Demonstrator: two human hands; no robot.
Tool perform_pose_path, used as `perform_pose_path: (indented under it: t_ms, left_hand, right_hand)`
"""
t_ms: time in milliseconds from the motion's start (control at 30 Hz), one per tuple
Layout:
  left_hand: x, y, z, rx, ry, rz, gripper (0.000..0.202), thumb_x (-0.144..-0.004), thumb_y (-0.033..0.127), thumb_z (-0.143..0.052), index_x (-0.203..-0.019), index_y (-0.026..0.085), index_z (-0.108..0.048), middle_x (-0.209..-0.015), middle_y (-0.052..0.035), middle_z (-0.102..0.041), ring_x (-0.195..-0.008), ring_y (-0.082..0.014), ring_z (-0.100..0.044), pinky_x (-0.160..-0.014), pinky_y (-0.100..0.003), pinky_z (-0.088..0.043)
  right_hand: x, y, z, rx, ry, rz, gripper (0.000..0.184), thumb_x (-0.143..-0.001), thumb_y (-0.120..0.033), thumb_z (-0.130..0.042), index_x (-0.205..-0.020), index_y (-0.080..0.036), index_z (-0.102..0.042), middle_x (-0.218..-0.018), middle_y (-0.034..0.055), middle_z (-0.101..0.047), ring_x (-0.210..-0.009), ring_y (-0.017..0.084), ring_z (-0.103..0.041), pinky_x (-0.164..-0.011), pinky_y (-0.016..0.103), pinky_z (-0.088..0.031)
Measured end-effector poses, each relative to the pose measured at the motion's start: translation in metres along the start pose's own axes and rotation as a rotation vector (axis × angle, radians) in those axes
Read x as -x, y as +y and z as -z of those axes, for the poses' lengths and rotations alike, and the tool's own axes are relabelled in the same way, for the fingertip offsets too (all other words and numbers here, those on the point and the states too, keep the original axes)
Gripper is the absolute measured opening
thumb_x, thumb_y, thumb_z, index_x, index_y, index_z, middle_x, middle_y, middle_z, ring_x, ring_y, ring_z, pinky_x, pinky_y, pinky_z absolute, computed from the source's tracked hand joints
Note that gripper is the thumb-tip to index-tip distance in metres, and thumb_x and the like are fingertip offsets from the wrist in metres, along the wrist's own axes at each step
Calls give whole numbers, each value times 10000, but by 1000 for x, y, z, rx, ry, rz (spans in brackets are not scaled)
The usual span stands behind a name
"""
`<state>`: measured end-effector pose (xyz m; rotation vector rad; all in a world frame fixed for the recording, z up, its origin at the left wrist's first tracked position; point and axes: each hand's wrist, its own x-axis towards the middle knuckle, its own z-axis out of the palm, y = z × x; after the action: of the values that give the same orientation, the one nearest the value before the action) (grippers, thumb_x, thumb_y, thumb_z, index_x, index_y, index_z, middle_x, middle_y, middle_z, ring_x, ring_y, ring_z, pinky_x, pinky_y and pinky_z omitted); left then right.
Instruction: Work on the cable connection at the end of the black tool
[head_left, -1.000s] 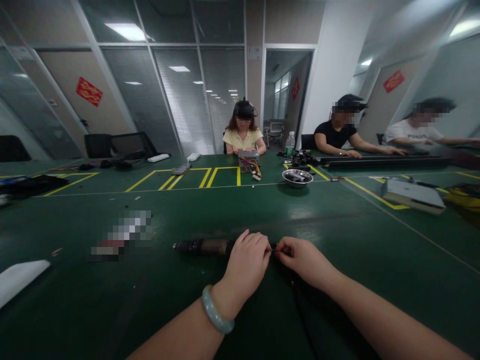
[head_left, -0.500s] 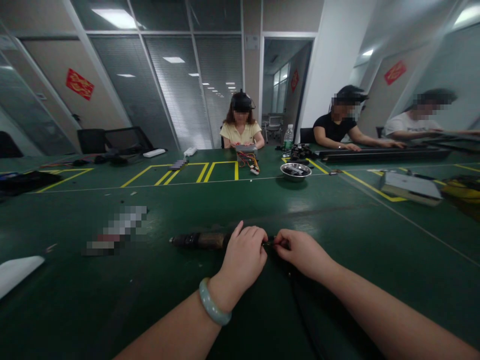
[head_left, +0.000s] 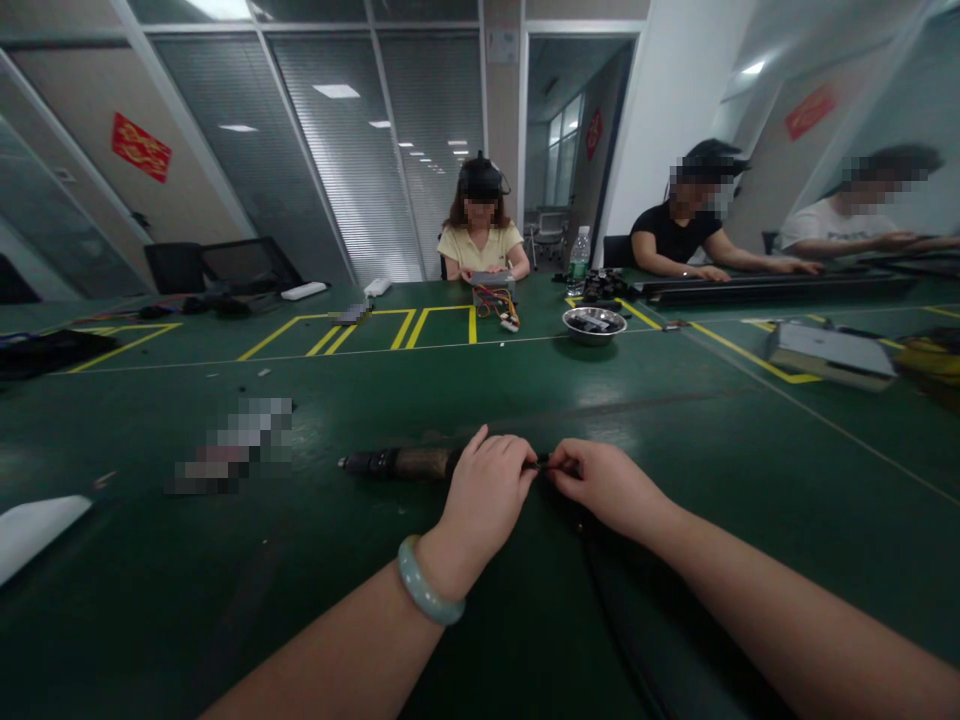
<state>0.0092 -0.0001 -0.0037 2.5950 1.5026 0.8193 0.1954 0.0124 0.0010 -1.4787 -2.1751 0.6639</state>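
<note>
Over at the table's (head_left: pixel 150 620) left edge a white sheet (head_left: pixel 37 525) pokes in, and further along sits a blurred-out item (head_left: pixel 232 445) that I can't make out. Now the action: a long dark cylindrical tool (head_left: pixel 397 463) lies flat on the green surface near the front edge, its tip pointing left. The left hand (head_left: pixel 484 490), pale green bangle (head_left: pixel 426 595) on the wrist, is curled over the tool's right end, fingers closed around it. Right beside it, almost knuckle to knuckle, the right hand (head_left: pixel 607 485) pinches a small dark piece at that same end, thumb and forefinger pressed together on it; what the piece is, I can't tell. A dark cable (head_left: pixel 600 580) trails from there back toward the front edge, between the two forearms. Toward the far edge, yellow lines box off a bay where a person in a yellow top (head_left: pixel 482 245) works with a bundle of coloured wires (head_left: pixel 501 305). Right of that, a metal bowl (head_left: pixel 593 324) and a water bottle (head_left: pixel 578 265). At the far right corner, two more people lean over a long black bar (head_left: pixel 765 288), with a flat grey box (head_left: pixel 829 352) just in front.
</note>
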Motion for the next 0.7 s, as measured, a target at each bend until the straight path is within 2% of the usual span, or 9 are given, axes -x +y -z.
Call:
perform_pose_path:
  t_ms: [300, 700]
  left_hand:
    - [-2, -4, -3, 50, 3, 13, 123, -811, 173, -685, -889, 222, -604, -974, 4, -655, -949, -204, -585, -878, -383, -419]
    - [-2, -4, -2, 44, -8, 1, 135, -804, 160, -681, -896, 223, -604, -966, 9, -649, -941, -201, -577, -847, -370, -408]
  right_hand:
    - [-1, 3, 1, -72, -14, 1, 113, -830, -281, -560, -852, -218, -651, -783, -7, -697, -699, 147, -632, -611, 240, -410]
    - [-2, 4, 1, -78, -54, -5, 132, -848, -302, -561, -879, -229, -667, -793, -12, -706, -695, 146, -631, -621, 246, -413]
